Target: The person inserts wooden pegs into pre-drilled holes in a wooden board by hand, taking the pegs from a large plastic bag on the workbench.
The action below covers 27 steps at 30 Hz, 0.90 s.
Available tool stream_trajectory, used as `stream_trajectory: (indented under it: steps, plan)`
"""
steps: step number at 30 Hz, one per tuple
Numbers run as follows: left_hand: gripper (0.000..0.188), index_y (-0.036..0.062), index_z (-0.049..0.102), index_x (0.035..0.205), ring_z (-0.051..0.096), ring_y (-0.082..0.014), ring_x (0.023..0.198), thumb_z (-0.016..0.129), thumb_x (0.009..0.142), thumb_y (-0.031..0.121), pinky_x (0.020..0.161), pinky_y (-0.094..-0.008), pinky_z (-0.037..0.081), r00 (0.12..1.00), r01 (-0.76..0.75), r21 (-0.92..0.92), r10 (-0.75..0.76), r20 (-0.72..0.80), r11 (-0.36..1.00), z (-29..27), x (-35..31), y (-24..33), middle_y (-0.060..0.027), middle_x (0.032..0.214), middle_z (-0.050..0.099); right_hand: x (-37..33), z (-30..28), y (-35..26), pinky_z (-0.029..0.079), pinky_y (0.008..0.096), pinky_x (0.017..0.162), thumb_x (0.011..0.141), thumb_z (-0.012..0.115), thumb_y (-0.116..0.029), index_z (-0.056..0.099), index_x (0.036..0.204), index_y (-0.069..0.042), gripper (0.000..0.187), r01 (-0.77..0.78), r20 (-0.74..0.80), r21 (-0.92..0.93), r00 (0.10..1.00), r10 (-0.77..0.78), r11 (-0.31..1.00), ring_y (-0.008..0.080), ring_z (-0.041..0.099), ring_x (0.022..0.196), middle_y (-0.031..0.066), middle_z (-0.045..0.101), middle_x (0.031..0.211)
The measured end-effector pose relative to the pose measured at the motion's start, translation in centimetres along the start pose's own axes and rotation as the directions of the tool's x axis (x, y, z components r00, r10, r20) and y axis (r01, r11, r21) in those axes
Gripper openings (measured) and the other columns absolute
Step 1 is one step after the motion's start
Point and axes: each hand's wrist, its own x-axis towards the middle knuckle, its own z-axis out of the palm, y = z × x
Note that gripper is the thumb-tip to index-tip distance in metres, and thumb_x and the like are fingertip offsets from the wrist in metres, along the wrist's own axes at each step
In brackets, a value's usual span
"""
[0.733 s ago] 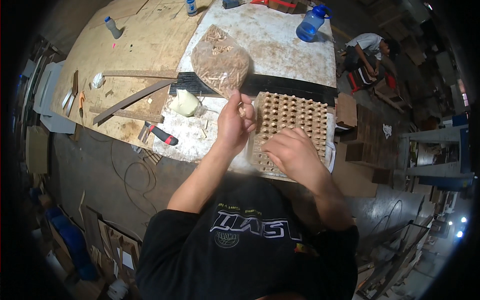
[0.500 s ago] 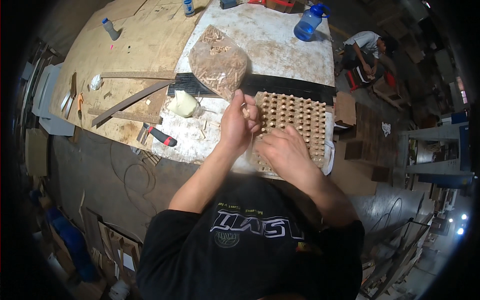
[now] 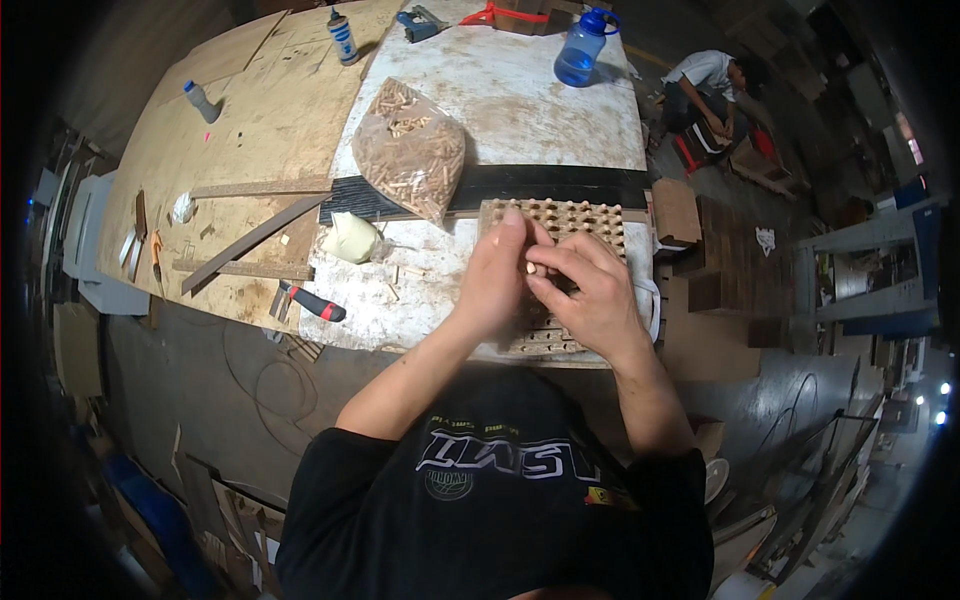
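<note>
While both hands (image 3: pixel 545 285) cover the perforated wooden board (image 3: pixel 585 222), bench edge lies close.

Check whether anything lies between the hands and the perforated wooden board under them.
Nothing visible does: the left hand and right hand meet directly over the perforated wooden board, pinching a small dowel between them.

Both hands cover the middle of the perforated wooden board (image 3: pixel 560 215), so most of its holes are out of sight. The small peg (image 3: pixel 531 268) pinched between the fingers (image 3: pixel 545 285) is too tiny to make out. The tools at the bench's (image 3: pixel 520 90) far edge are cut off.
</note>
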Motion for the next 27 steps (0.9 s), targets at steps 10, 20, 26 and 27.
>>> stream_trajectory:
  steps: [10, 20, 26, 27]
  plan:
    - [0.047, 0.0036, 0.063, 0.097, 0.05, -0.0093, 0.067, 0.041, 0.115, 0.04, 0.063, -0.0244, 0.041, 0.99, 0.034, 0.116, -0.05, 0.134, 0.993, 0.4, 0.4, 0.3, -0.0015, 0.072, 0.057, -4.6, -6.5, 2.8, 0.054, 0.0261, 0.078, 0.091, 0.073, 0.002, 0.07, 0.107, 0.002, 0.016, -0.287, -0.209, 0.216, 0.92, 0.332, 0.933, 0.0123, 0.066, 0.086, 0.0078, 0.072, 0.096]
    - [0.05, 0.0021, 0.062, 0.098, 0.053, -0.0097, 0.069, 0.042, 0.115, 0.045, 0.064, -0.0248, 0.041, 0.986, -0.037, 0.153, 0.011, 0.166, 0.988, 0.3, 0.2, -0.2, -0.0034, 0.078, 0.058, -9.9, -9.1, 4.2, 0.056, 0.0369, 0.077, 0.093, 0.073, -0.01, 0.073, 0.1, -0.004, 0.009, -0.414, 0.088, -0.092, 0.902, 0.422, 0.905, 0.0295, 0.072, 0.088, 0.0106, 0.074, 0.094]
    - [0.05, 0.0018, 0.063, 0.098, 0.053, -0.0095, 0.068, 0.042, 0.115, 0.044, 0.065, -0.0249, 0.042, 0.986, -0.011, 0.152, -0.014, 0.167, 0.988, 0.2, 0.1, 0.0, -0.0029, 0.078, 0.059, -8.8, -8.3, 4.2, 0.051, 0.0393, 0.078, 0.089, 0.076, -0.011, 0.071, 0.092, -0.007, 0.008, -0.073, 0.245, -0.4, 0.952, 0.183, 0.914, 0.0305, 0.07, 0.087, 0.0083, 0.072, 0.09]
    - [0.05, 0.0018, 0.063, 0.098, 0.053, -0.0094, 0.068, 0.043, 0.115, 0.044, 0.064, -0.0251, 0.042, 0.986, 0.001, 0.158, -0.027, 0.165, 0.987, 0.2, 0.2, 0.0, -0.0027, 0.078, 0.059, -8.5, -8.2, 4.2, 0.051, 0.0398, 0.078, 0.089, 0.076, -0.012, 0.07, 0.091, -0.007, 0.008, -0.063, 0.261, -0.414, 0.947, 0.185, 0.908, 0.0305, 0.069, 0.087, 0.008, 0.071, 0.09]
